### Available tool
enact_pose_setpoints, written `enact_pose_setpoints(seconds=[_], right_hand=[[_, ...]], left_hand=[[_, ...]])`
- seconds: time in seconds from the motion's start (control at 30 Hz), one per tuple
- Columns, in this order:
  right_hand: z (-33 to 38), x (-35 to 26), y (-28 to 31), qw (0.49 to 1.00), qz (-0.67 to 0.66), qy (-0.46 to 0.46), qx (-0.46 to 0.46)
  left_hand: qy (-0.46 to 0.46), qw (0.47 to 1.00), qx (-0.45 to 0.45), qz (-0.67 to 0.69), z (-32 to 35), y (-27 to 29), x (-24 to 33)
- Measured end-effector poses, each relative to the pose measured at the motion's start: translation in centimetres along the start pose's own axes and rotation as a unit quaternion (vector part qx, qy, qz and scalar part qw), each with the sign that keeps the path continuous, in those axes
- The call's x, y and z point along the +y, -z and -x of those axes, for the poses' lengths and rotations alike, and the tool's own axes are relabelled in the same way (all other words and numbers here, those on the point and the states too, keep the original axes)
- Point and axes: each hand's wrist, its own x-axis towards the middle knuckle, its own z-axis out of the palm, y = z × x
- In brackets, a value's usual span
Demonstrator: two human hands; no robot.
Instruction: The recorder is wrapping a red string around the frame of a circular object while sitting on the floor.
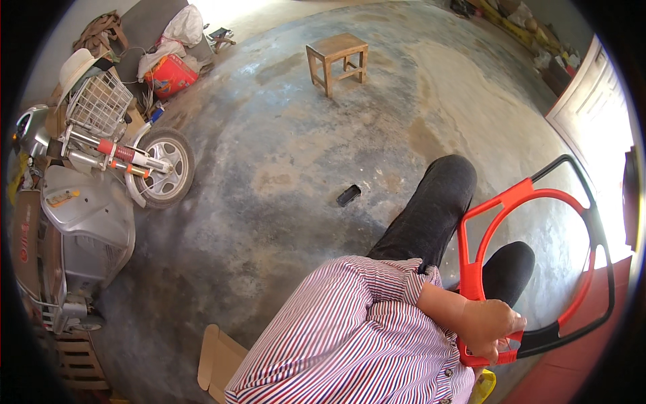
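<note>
My left hand (486, 326) reaches across my body at the lower right, its fingers closed round the lower corner of a red and black frame (516, 194). The frame has an angular outer rim and a round inner ring. Red covers the side nearer me; black covers the far side. It is held upright beside my legs, and its exact kind cannot be told. Something yellow (484, 386) shows just below the grip, mostly hidden. I cannot make out my right hand.
A wooden stool (338, 48) stands ahead on the concrete floor. A small dark object (348, 195) lies nearer. To the left is a silver scooter (87, 202) with a wire basket (101, 102). Bags and a red bucket (170, 76) stand behind it. Cardboard (219, 360) lies at lower left.
</note>
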Motion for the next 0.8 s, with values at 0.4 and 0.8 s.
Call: enact_pose_setpoints(seconds=[0.4, 0.8], right_hand=[[-1.1, 0.2, 0.2, 0.999, 0.012, -0.026, -0.017], [-6.0, 1.0, -0.8, 0.992, 0.072, -0.101, -0.020]], left_hand=[[0.188, 0.980, 0.057, 0.036, 0.9, 2.0, -2.5], [0.351, 0.823, 0.022, 0.446, 2.4, 3.1, -10.1]])
